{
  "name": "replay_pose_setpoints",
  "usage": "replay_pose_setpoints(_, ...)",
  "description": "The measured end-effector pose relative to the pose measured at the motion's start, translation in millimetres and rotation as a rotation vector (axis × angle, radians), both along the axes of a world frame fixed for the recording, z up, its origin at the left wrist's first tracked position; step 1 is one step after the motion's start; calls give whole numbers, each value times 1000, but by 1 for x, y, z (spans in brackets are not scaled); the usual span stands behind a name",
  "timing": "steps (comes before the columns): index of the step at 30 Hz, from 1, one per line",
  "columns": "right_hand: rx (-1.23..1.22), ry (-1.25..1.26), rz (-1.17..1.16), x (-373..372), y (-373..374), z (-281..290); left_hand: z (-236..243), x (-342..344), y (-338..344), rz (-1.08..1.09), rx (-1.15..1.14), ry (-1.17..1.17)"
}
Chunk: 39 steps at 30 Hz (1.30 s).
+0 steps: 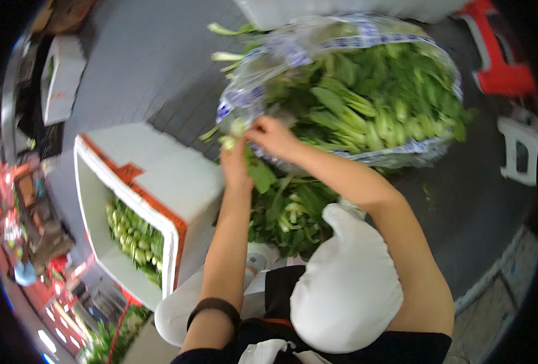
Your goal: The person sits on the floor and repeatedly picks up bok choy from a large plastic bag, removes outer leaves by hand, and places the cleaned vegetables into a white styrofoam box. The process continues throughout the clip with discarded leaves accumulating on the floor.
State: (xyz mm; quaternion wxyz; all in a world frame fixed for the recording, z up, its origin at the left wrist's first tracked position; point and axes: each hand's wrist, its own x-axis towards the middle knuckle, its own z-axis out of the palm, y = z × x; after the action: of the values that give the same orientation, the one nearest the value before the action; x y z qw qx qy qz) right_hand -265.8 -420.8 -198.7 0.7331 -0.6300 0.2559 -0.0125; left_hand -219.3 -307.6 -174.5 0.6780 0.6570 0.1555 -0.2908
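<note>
the left hand (235, 165) grips a pale-stalked green (227, 143), the right hand (274, 137) just beside it, near a clear plastic bag (240, 100) full of leafy greens (369, 115). a white foam box (153, 161) stands to the left; a loose pile (290, 212) lies below.

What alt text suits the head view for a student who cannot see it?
A person's left hand and right hand meet at a green vegetable, beside an open plastic bag of leafy greens. At left, a white foam box holds more greens.

Black top (393, 349), white trousers (175, 312) and dark forearm band (216, 304) are worn.
</note>
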Motion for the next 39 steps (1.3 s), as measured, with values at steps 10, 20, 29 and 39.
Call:
replay_pose_setpoints(10, -207, 1, -326, -112, -38, 17, 78, 41, 11, 110, -201, -307)
replay_pose_setpoints(20, -519, 255, -934, -318, -95, 21, 92, -40, -38, -104, -194, -232)
replay_pose_setpoints(29, -458, -126, -826, -258, -106, 55, 79, -22, -32, -35, -178, -191)
replay_pose_setpoints(39, -1194, 79, 343, -26, -33, -60, 46, -13, -38, -63, -83, 65)
